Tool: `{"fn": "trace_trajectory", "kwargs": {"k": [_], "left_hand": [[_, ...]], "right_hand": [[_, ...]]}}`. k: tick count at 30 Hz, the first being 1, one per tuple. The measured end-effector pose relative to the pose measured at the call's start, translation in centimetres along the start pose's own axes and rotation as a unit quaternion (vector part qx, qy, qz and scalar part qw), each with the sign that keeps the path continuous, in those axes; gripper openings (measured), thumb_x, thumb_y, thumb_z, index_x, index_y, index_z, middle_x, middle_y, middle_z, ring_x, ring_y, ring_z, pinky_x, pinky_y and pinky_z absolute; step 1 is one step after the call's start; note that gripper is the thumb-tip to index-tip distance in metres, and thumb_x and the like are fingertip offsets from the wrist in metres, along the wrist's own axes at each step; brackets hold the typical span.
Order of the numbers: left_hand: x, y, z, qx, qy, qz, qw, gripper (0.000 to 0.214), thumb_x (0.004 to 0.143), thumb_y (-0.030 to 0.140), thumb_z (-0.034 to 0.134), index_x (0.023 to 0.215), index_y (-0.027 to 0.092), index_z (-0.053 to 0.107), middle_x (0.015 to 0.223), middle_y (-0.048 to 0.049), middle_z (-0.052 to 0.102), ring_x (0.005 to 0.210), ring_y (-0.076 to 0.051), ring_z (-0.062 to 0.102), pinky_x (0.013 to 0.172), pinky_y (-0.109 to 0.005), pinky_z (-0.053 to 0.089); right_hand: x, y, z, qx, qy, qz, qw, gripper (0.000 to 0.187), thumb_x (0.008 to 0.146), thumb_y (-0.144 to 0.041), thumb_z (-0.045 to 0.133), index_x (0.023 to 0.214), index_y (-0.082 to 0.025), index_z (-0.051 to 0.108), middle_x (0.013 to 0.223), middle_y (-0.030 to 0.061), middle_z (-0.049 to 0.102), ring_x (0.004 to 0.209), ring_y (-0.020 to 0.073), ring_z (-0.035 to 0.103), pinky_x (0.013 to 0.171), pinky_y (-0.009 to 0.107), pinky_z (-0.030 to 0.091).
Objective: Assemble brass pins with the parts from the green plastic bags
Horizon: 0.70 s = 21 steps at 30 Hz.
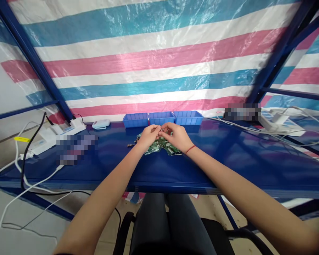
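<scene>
My left hand [149, 137] and my right hand [177, 136] meet over a heap of small green circuit boards [159, 146] on the blue table. The fingers of both are pinched together around something small between the fingertips, too small to make out. Green boards with metal parts spread below and between my hands. Just behind the heap stand three blue plastic bins side by side: a left bin [135, 120], a middle bin [161, 117] and a right bin [188, 118]. What they contain does not show.
White power strips with plugs stand at the left [50, 139] and right [284, 122] of the blue table [101, 170], trailing cables. A light blue case [101, 124] lies at the back left. Striped plastic sheeting [159, 63] hangs behind. Blurred patches hide items on both sides.
</scene>
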<state>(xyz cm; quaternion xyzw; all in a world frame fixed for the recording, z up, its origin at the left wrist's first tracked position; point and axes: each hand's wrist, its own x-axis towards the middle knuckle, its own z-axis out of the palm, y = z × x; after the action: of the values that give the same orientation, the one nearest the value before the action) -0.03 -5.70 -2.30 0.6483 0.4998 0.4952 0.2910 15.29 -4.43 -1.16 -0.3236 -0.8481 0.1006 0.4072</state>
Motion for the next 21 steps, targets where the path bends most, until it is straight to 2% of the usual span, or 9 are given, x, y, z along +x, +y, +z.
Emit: {"fn": "trace_trajectory", "kwargs": {"k": [3, 7, 11, 16, 21], "left_hand": [[0.6, -0.6, 0.4, -0.049, -0.003, 0.0, 0.999, 0.027, 0.093, 0.036, 0.049, 0.095, 0.013, 0.062, 0.081, -0.0083, 0.07, 0.07, -0.015, 0.067, 0.065, -0.025, 0.051], [0.7, -1.1, -0.9, -0.056, 0.004, 0.021, 0.998, 0.024, 0.093, 0.03, 0.05, 0.104, 0.012, 0.061, 0.099, -0.0126, 0.071, 0.082, -0.018, 0.07, 0.067, -0.025, 0.052], [0.6, -1.7, -2.2, -0.01, 0.006, 0.051, 0.999, 0.022, 0.091, 0.022, 0.051, 0.107, 0.014, 0.062, 0.103, -0.0113, 0.071, 0.085, -0.019, 0.07, 0.069, -0.026, 0.052], [2.2, -2.1, -2.5, 0.062, -0.015, 0.086, 0.994, 0.016, 0.089, 0.022, 0.057, 0.101, 0.017, 0.066, 0.093, -0.0058, 0.071, 0.079, -0.017, 0.068, 0.079, -0.03, 0.053], [4.2, -2.2, -2.1, 0.131, -0.022, 0.109, 0.985, 0.031, 0.092, 0.031, 0.056, 0.119, 0.015, 0.056, 0.118, -0.0098, 0.059, 0.098, -0.021, 0.062, 0.083, -0.042, 0.053]], "right_hand": [[0.4, 0.6, 0.1, -0.015, 0.022, 0.002, 1.0, 0.011, 0.083, -0.026, 0.06, 0.088, -0.017, 0.062, 0.081, 0.0062, 0.065, 0.071, 0.018, 0.057, 0.07, 0.031, 0.045], [1.3, 0.7, 0.4, 0.004, 0.025, -0.002, 1.0, 0.017, 0.085, -0.028, 0.057, 0.093, -0.015, 0.065, 0.086, 0.0082, 0.068, 0.073, 0.0185, 0.059, 0.072, 0.032, 0.047], [1.9, 1.2, 1.3, 0.037, 0.023, 0.009, 0.999, 0.023, 0.086, -0.029, 0.055, 0.097, -0.013, 0.067, 0.087, 0.0088, 0.071, 0.072, 0.0179, 0.063, 0.07, 0.031, 0.05], [2.5, 2.8, 1.8, 0.055, 0.029, 0.026, 0.998, 0.019, 0.083, -0.026, 0.057, 0.093, -0.015, 0.069, 0.085, 0.0068, 0.072, 0.076, 0.0189, 0.066, 0.07, 0.03, 0.052], [3.5, 4.2, 1.9, 0.066, 0.044, 0.052, 0.996, 0.016, 0.083, -0.027, 0.061, 0.09, -0.015, 0.068, 0.082, 0.0056, 0.072, 0.075, 0.0177, 0.067, 0.07, 0.031, 0.053]]}}
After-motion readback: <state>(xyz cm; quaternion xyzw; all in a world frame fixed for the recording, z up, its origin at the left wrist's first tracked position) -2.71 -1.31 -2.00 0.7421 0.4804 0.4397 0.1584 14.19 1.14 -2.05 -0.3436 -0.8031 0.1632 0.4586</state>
